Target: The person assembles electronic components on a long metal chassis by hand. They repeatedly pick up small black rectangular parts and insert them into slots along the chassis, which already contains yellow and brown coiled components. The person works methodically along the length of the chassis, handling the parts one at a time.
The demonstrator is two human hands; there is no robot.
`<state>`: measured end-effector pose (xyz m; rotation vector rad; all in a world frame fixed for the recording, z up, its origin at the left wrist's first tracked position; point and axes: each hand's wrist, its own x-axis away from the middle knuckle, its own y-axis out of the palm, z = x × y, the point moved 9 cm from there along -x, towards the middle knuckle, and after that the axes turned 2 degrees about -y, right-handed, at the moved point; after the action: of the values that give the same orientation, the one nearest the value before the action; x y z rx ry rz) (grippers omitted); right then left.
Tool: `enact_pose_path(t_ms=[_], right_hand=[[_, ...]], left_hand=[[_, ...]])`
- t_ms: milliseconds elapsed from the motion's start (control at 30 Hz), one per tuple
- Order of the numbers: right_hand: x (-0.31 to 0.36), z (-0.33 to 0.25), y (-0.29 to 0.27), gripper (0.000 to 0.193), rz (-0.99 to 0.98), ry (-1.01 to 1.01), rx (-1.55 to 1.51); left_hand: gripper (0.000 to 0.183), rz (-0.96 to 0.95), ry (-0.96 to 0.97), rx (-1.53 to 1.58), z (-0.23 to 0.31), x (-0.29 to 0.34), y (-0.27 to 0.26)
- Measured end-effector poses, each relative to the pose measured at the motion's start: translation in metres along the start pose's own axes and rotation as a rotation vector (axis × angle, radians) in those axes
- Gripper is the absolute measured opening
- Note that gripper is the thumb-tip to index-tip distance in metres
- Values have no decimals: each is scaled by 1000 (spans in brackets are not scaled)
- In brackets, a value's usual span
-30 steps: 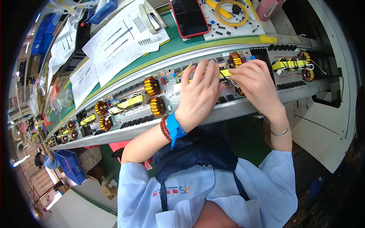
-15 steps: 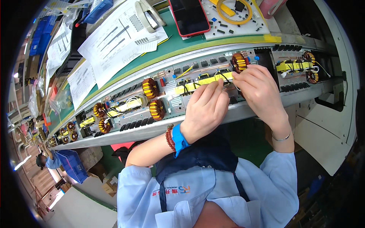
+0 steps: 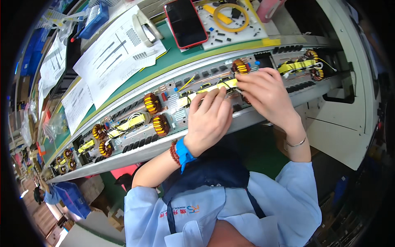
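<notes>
A long yellow-taped transformer (image 3: 207,89) with dark ties lies on a grey circuit board (image 3: 179,116) in front of me. My left hand (image 3: 210,115) reaches over its near side, fingers bent and fingertips against the yellow tape. At its right end my right hand (image 3: 266,95) pinches with thumb and forefinger; the exact contact is partly hidden by the fingers. Just beyond that hand stands a yellow-and-black toroid coil (image 3: 240,66). Two more coils, an upper one (image 3: 152,103) and a lower one (image 3: 161,124), sit left of the transformer.
More boards, one with a yellow transformer (image 3: 296,66), line the metal rail (image 3: 135,150). Behind it lie printed sheets (image 3: 109,61), a red-edged phone (image 3: 186,22) and a white foam pad (image 3: 242,35) with small parts. A white machine panel (image 3: 333,123) stands right. Another person (image 3: 51,195) is far left.
The whole scene has shifted left in the picture as the view turned slightly. Both hands stay at the same transformer, with the fingers only slightly changed.
</notes>
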<state>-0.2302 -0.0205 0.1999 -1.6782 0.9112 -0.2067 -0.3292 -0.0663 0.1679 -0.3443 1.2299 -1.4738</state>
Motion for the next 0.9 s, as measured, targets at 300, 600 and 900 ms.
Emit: enact_pose_path(t_ms=[300, 600, 900], right_hand=[[82, 89, 32, 34, -26, 690, -26], [90, 112, 45, 40, -42, 817, 122], [119, 151, 25, 38, -14, 849, 242]], left_hand=[[37, 68, -10, 118, -3, 30, -40], [32, 90, -108, 77, -23, 63, -54], [36, 126, -291, 88, -52, 67, -65]])
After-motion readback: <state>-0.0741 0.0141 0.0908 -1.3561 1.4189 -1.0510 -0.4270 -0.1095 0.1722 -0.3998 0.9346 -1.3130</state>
